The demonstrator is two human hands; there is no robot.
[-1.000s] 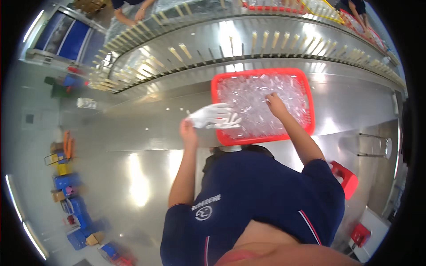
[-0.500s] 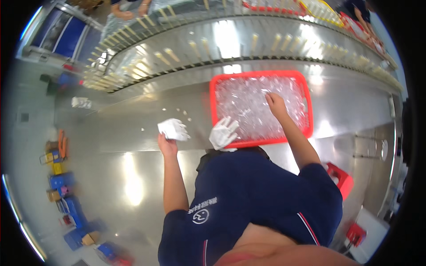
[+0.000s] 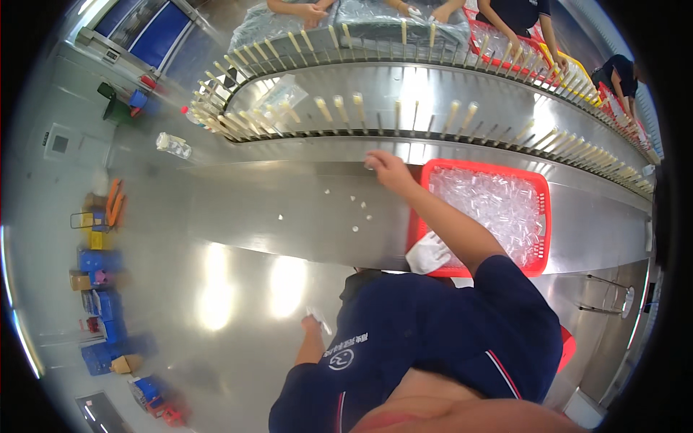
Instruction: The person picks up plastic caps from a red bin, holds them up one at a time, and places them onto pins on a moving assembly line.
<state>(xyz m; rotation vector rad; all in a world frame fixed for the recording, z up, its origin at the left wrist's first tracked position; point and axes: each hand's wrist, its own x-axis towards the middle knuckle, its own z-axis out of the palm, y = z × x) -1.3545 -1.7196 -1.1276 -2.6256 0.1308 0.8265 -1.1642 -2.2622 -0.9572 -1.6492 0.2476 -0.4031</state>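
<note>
My right hand (image 3: 390,172) is over the steel table, just left of the red basket (image 3: 545,216), near the rail of upright pins. Its fingers are pinched together, with a small pale bit at their tips that I cannot make out. Many short clear plastic tubes (image 3: 491,209) fill the basket. A white glove (image 3: 429,254) hangs over the basket's near left corner, partly behind my right forearm. My left hand (image 3: 312,328) is low beside my body, off the table's near edge, closed on another white glove (image 3: 322,319), seen narrow and blurred.
A curved rail of metal pins, many with cream-coloured tips (image 3: 359,105), runs along the far side. Small white bits (image 3: 355,229) lie on the steel table (image 3: 238,202). Co-workers' hands (image 3: 312,13) work beyond the rail. Blue bins (image 3: 97,359) stand at the far left.
My right hand has left the basket and moved left toward the pins. My left hand has dropped from the table edge to my side with the glove. The view has shifted.
</note>
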